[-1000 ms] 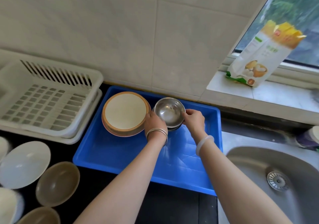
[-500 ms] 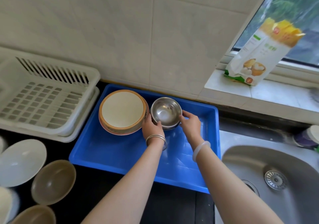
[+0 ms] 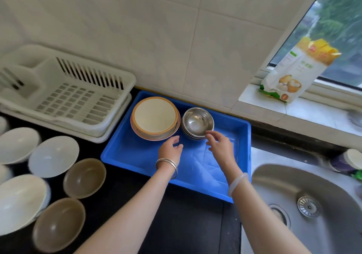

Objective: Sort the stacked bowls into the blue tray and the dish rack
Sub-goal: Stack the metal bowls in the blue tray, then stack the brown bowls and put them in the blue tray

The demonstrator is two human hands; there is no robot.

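I see the steel bowl stack resting at the back of the blue tray, beside one cream-and-orange bowl stack. My left hand and right hand, gripping it a second ago, have let go, fingers loose. One dish rack; three white bowls and three tan ones wait at the left.

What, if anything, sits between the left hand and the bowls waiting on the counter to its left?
Nothing visible does. The left hand hangs open over the blue tray, and only the tray's low left wall and bare dark counter lie between it and the nearest brown bowl. The dish rack stands farther back, off that line.
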